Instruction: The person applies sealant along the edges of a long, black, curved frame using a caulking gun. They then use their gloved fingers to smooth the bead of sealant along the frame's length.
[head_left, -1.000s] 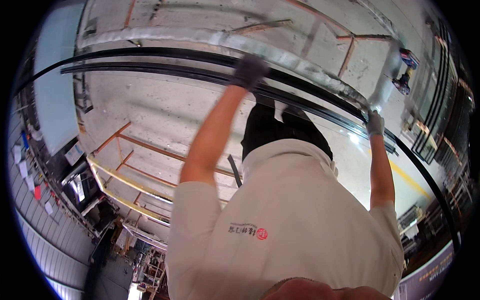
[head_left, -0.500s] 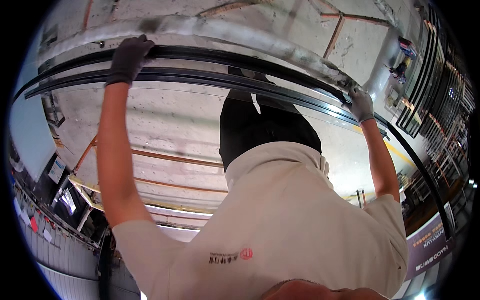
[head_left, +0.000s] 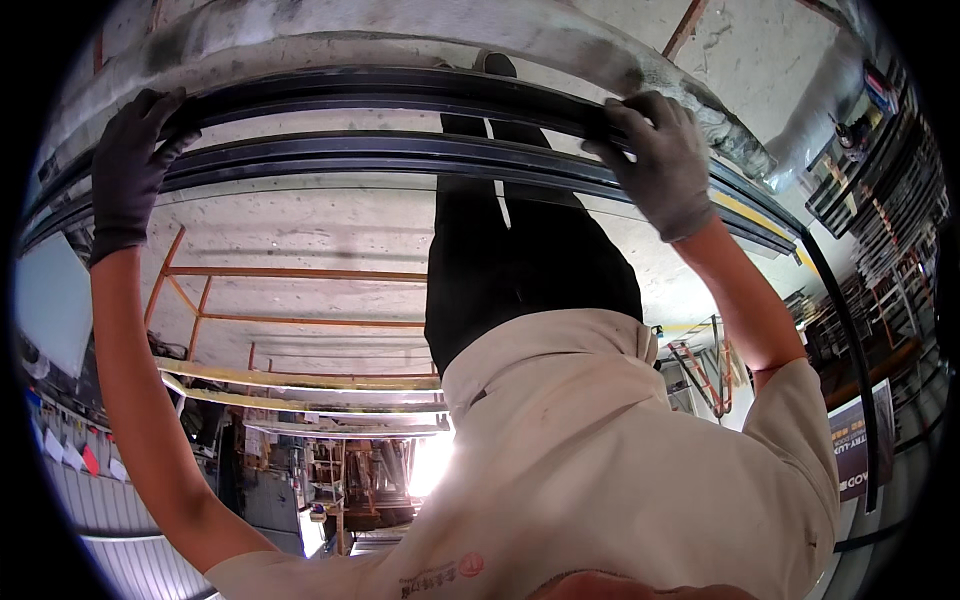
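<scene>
Two long black metal rails curve side by side across the top of the view, over a concrete surface. My left hand, in a dark glove, curls around the upper rail at its left end. In a grey glove, my right hand grips the same upper rail right of the middle, fingers laid over its edge. Both arms stretch out from my cream shirt, with my black trousers between them.
Orange and yellow metal frames lie beyond the rails at the left. Racks of long dark profiles line the right side. A grey duct runs at the upper right. A bright doorway glows low in the middle.
My left hand has slid far to the left along the rail. My right hand has come in from the right end toward the middle, and the rails look nearer and larger.
</scene>
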